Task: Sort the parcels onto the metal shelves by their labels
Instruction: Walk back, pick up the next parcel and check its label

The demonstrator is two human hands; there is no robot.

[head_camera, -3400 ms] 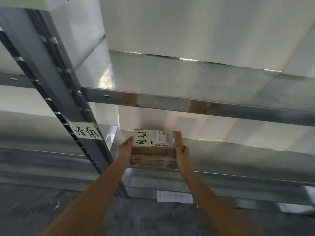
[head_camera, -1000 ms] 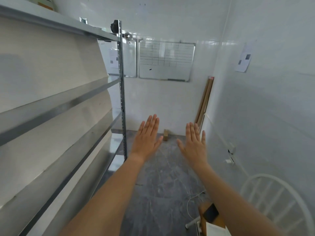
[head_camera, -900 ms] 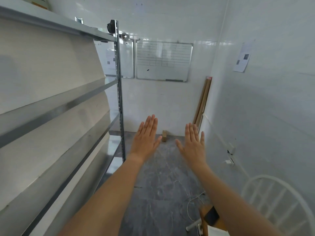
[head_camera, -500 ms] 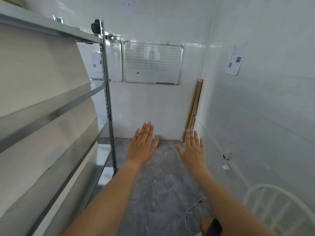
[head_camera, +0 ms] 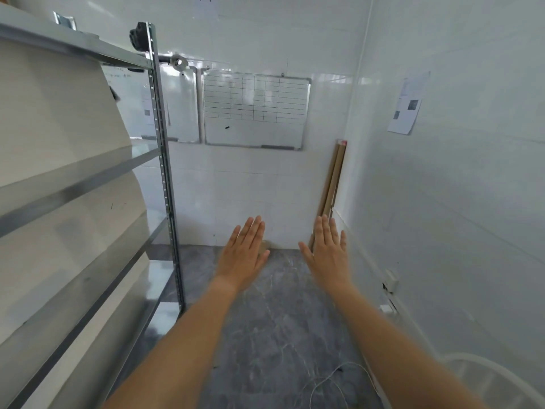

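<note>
My left hand [head_camera: 243, 255] and my right hand [head_camera: 328, 256] are stretched out in front of me, palms down, fingers straight and slightly apart, holding nothing. The metal shelves [head_camera: 88, 184] run along my left side, seen end-on, with an upright post [head_camera: 165, 172] at their far corner. A small brown parcel [head_camera: 266, 245] sits on the floor by the far wall, mostly hidden behind my left hand. No parcel shows on the shelf levels in view.
A whiteboard with a grid [head_camera: 255, 110] hangs on the far wall. Long cardboard tubes [head_camera: 331, 187] lean in the right corner. A white chair back [head_camera: 495, 382] is at bottom right. A white cable [head_camera: 327, 382] lies on the grey floor [head_camera: 274, 320].
I let go of the labelled parcel on the shelf and turned to face down the room. Over the last second the view has shifted right and both empty hands have stayed outstretched.
</note>
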